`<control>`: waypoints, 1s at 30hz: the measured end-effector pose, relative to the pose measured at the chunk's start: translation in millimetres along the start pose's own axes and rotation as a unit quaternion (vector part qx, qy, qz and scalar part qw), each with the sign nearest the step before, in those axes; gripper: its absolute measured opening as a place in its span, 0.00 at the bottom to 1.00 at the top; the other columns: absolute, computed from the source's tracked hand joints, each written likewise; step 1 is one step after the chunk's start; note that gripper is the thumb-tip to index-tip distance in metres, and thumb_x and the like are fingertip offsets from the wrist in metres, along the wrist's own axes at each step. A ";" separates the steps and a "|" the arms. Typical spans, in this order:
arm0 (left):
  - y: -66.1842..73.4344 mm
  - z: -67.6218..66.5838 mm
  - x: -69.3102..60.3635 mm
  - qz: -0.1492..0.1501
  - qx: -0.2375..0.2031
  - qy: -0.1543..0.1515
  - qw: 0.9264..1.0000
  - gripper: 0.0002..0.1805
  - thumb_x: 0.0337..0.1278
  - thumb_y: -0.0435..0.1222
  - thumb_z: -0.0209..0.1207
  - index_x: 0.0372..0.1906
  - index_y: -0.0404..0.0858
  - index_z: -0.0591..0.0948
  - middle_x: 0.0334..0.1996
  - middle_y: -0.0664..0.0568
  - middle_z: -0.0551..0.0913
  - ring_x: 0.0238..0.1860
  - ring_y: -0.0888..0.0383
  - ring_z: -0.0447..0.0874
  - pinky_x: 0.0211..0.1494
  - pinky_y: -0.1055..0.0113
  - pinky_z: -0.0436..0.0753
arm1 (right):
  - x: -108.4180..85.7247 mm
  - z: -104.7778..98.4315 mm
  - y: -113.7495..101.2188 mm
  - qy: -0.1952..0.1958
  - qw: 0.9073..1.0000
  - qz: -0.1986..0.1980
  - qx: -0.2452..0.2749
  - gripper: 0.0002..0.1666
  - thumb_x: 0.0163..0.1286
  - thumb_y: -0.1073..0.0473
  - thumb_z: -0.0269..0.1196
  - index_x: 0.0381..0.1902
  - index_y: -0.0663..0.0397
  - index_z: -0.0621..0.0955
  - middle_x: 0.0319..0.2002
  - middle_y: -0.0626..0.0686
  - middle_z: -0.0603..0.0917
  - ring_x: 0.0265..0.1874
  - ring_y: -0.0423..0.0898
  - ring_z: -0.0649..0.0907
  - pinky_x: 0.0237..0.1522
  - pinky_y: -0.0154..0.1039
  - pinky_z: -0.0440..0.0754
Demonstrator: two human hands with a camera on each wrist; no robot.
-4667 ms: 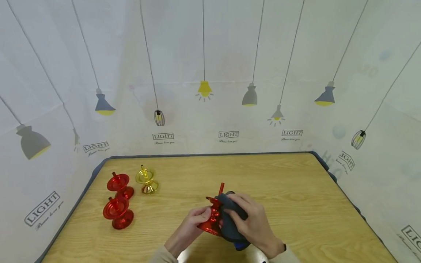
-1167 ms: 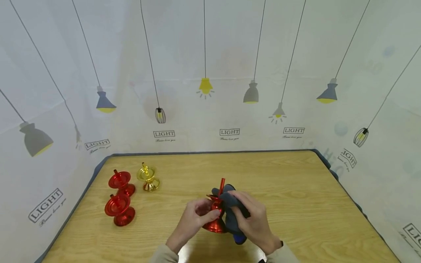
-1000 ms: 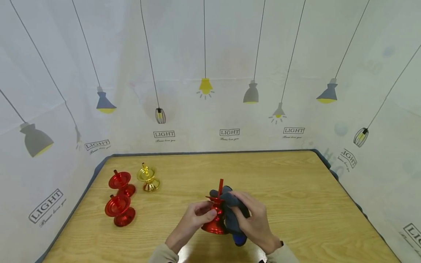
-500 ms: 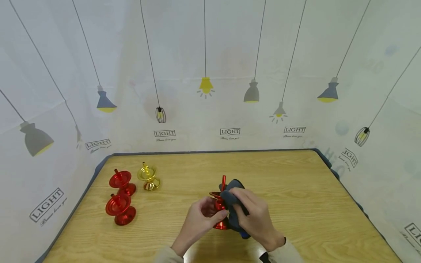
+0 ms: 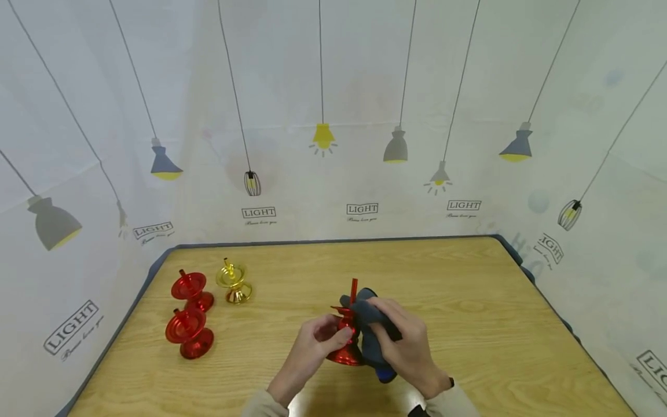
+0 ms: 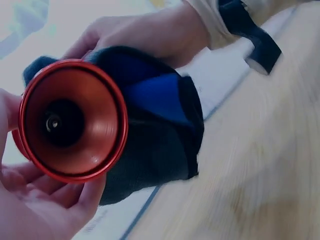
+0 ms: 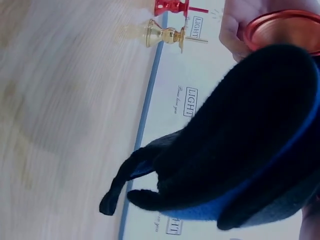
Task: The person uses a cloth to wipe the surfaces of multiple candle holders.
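Observation:
A shiny red candle holder (image 5: pixel 345 354) with a thin upright spike is gripped by the left hand (image 5: pixel 307 354), thumb across its stem. The right hand (image 5: pixel 409 347) pinches a dark grey-blue cloth (image 5: pixel 371 341) against the holder's right side. In the left wrist view the hollow underside of the red holder (image 6: pixel 95 145) faces the camera, with the cloth (image 6: pixel 150 145) behind it and blue showing in a fold. The cloth (image 7: pixel 240 130) covers much of the right wrist view and hides most of the right hand there; the holder's base rim (image 7: pixel 285 30) shows above it.
Two red holders (image 5: pixel 189 286) (image 5: pixel 197 343) and a gold holder (image 5: pixel 238 293) stand at the left of the wooden table (image 5: pixel 443 289). A white sheet (image 5: pixel 292 116) printed with lamps rises around the table's back and sides.
Over the last second the held holder has shifted and tilted slightly, and the cloth has moved a little with the right hand. Both hands keep their holds; the standing holders stay put.

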State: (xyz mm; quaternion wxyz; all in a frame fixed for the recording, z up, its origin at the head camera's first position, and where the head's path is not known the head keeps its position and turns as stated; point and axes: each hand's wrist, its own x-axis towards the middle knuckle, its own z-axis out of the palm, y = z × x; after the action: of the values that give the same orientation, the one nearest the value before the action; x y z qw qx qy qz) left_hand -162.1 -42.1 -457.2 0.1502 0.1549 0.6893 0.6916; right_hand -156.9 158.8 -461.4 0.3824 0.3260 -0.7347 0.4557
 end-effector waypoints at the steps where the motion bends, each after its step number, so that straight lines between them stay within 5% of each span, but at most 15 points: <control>1: -1.0 -1.2 0.1 -0.002 -0.020 -0.017 1.000 0.23 0.71 0.42 0.61 0.54 0.24 0.81 0.36 0.56 0.87 0.38 0.64 0.85 0.44 0.70 0.83 | -0.2 -0.4 0.6 0.002 1.000 0.004 0.004 0.25 0.56 0.80 0.70 0.53 0.65 0.83 0.45 0.63 0.88 0.47 0.49 0.88 0.57 0.29 0.80; 7: -7.3 -5.8 2.7 -0.003 -0.098 -0.097 0.990 0.28 0.76 0.42 0.54 0.61 0.19 0.74 0.43 0.54 0.89 0.43 0.61 0.88 0.49 0.67 0.86 | -1.2 -1.5 3.1 -0.002 1.000 0.030 0.011 0.27 0.53 0.81 0.70 0.52 0.64 0.83 0.44 0.62 0.88 0.46 0.47 0.88 0.55 0.27 0.81; 12: -4.4 -2.4 3.2 0.002 0.000 -0.047 0.999 0.23 0.73 0.44 0.58 0.56 0.27 0.80 0.44 0.47 0.88 0.42 0.61 0.86 0.47 0.69 0.84 | -0.4 -0.9 1.3 -0.014 0.999 0.018 -0.037 0.20 0.61 0.74 0.70 0.52 0.63 0.84 0.44 0.60 0.88 0.42 0.53 0.89 0.55 0.27 0.81; 17: -0.8 5.1 0.6 0.023 0.090 0.037 0.995 0.21 0.62 0.43 0.68 0.54 0.34 0.83 0.42 0.45 0.87 0.38 0.60 0.85 0.42 0.70 0.84 | 0.4 2.5 -2.0 -0.029 0.995 -0.033 -0.085 0.16 0.77 0.56 0.58 0.51 0.62 0.83 0.44 0.58 0.88 0.41 0.54 0.89 0.53 0.30 0.83; 22: 0.1 6.4 -0.9 0.022 0.083 0.078 0.993 0.21 0.57 0.42 0.72 0.49 0.32 0.83 0.38 0.46 0.87 0.35 0.59 0.84 0.40 0.70 0.84 | 0.0 4.3 -5.6 -0.026 0.996 -0.022 -0.079 0.19 0.78 0.53 0.56 0.51 0.64 0.83 0.44 0.59 0.88 0.42 0.56 0.89 0.56 0.26 0.80; 30: 1.4 1.8 -0.3 -0.021 0.021 0.049 0.998 0.22 0.62 0.45 0.68 0.49 0.31 0.83 0.38 0.47 0.89 0.38 0.59 0.86 0.44 0.68 0.84 | -1.3 5.6 -3.9 -0.008 0.999 -0.006 -0.033 0.15 0.73 0.61 0.63 0.53 0.64 0.83 0.44 0.61 0.88 0.42 0.55 0.89 0.56 0.27 0.80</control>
State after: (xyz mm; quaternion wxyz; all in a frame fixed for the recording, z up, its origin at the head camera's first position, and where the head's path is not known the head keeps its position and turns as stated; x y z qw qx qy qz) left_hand -161.0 -40.6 -455.9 0.1277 0.1091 0.7131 0.6807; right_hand -154.5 152.4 -462.5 0.3898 0.3214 -0.7503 0.4265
